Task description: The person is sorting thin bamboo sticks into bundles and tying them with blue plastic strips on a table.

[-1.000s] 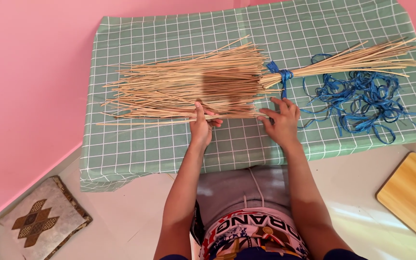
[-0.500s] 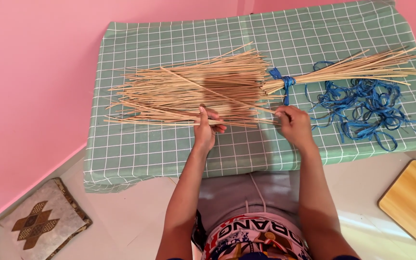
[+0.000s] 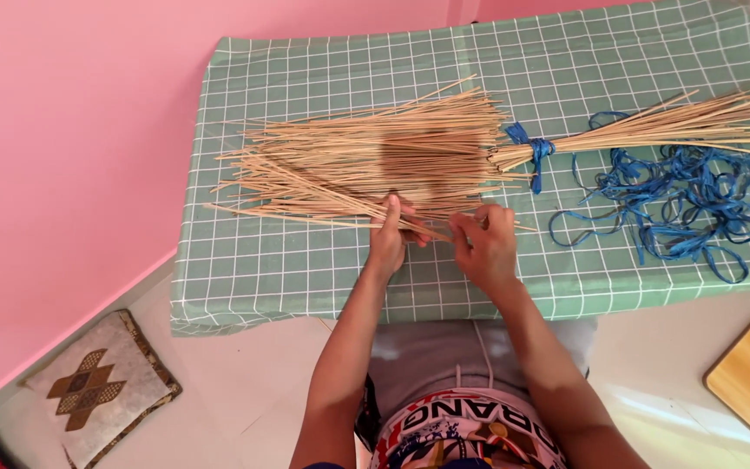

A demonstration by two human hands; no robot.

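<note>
Green checked cloth (image 3: 262, 269) | left hand (image 3: 390, 243), right hand (image 3: 483, 247) pinched loose sticks (image 3: 366, 165); risk: thin sticks snapping, sliding off edge

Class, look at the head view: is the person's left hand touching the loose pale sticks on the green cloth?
Touching. The head view shows the left hand with its fingers lying across the near edge of the loose pale sticks, with no gap between them.
</note>
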